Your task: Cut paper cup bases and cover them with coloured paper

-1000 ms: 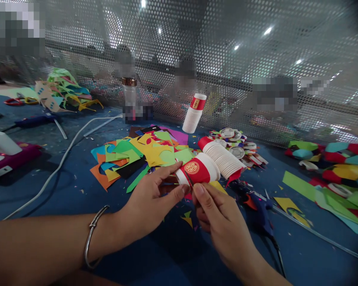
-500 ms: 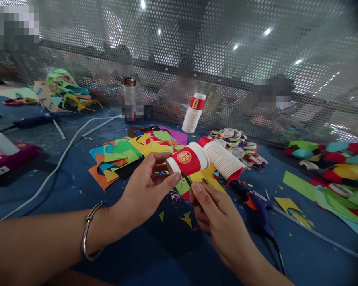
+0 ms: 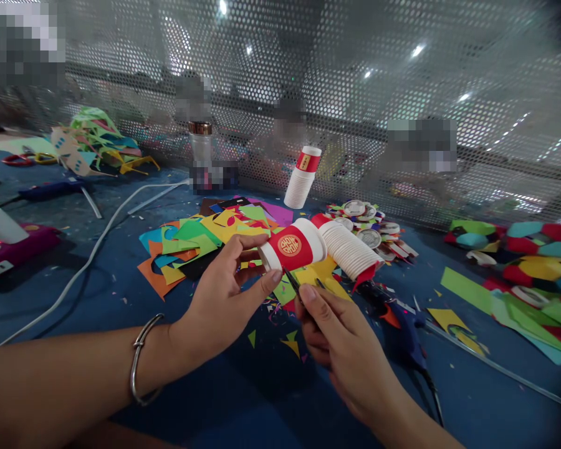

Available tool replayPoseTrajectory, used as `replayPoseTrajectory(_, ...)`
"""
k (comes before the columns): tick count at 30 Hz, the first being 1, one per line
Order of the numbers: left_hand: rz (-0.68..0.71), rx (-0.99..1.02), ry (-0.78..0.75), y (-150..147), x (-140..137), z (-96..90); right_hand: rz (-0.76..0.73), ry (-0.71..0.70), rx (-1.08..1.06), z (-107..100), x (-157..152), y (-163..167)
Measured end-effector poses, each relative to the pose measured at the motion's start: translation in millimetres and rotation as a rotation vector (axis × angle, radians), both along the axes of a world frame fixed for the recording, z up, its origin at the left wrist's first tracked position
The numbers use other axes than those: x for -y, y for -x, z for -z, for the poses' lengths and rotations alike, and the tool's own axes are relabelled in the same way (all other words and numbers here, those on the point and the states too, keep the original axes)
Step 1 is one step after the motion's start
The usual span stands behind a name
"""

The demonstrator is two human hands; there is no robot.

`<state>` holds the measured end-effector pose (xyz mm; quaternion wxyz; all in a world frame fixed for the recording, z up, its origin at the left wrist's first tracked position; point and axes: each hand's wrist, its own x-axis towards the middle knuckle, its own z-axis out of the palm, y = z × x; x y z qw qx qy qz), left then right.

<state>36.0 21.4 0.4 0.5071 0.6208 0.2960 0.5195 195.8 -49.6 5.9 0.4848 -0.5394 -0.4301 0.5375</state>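
Observation:
A red and white paper cup [image 3: 303, 247] with a round gold emblem lies tilted in my left hand [image 3: 231, 293]. The thumb and fingers of that hand grip its narrow bottom end, and its wide rim points right. My right hand [image 3: 331, 337] is closed around what look like dark-bladed scissors [image 3: 292, 280]; their handles are hidden in the fist. One dark tip meets the cup's lower side near my left thumb. Just behind the cup lies a stack of white-rimmed paper cups [image 3: 350, 251] on its side.
Coloured paper scraps [image 3: 191, 243] spread behind my hands. An upright cup stack [image 3: 300, 187] and a bottle [image 3: 201, 149] stand farther back. At right lie a blue glue gun [image 3: 409, 340] and cut cup pieces [image 3: 367, 237]; at left, a purple power strip [image 3: 32, 243] and a white cable [image 3: 81, 274].
The cup has tipped slightly, its rim end rising a little and shifting left. Both hands keep nearly the same place and grip. The whole view has drifted slightly.

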Motion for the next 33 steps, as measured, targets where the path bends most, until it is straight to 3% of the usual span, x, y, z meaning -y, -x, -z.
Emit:
replayPoseTrajectory(5, 0.017, -0.015, -0.067, 0, 1, 2.4, 0.009, -0.009, -0.012, -2, -1, 2)
replayPoseTrajectory(12, 0.017, 0.048, 0.058, -5, 7, 2.6, 0.025, -0.023, -0.049, 0, 0, 3)
replayPoseTrajectory(25, 0.103, 0.006, 0.13, -4, 20, 3.1, 0.045, -0.057, 0.018, 8, 2, 4)
replayPoseTrajectory(33, 0.067, -0.051, 0.059, -3, 18, 1.1, 0.05, -0.059, 0.045, 6, 1, 4)
